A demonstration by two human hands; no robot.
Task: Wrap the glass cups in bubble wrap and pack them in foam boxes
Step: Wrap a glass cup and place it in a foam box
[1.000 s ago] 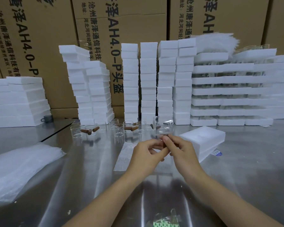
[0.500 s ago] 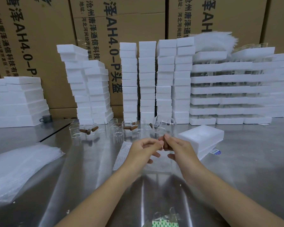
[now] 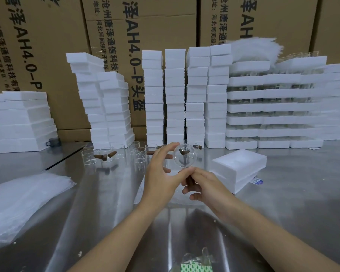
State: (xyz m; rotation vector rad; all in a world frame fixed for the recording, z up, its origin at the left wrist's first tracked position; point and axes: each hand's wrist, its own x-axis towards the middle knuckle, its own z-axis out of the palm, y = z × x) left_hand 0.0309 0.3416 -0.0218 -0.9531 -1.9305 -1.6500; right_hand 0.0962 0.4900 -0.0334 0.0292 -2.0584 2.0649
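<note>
A pile of bubble wrap (image 3: pixel 24 199) is laid at the left of the steel table (image 3: pixel 283 203). Above the table's middle a glass cup (image 3: pixel 184 155) is held up, seen end-on. Its rim is pinched between forefinger and thumb of the left hand (image 3: pixel 161 177). Its brown handle (image 3: pixel 190 182) is clamped in the curled fingers of the right hand (image 3: pixel 206 185). A foam box (image 3: pixel 239 167) is set near on the right.

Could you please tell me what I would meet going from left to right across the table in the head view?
From the left: pile of wrap sheets → leftmost glass cup → left hand → right hand → foam box. The held glass cup overlaps both hands, so it is left out.
</note>
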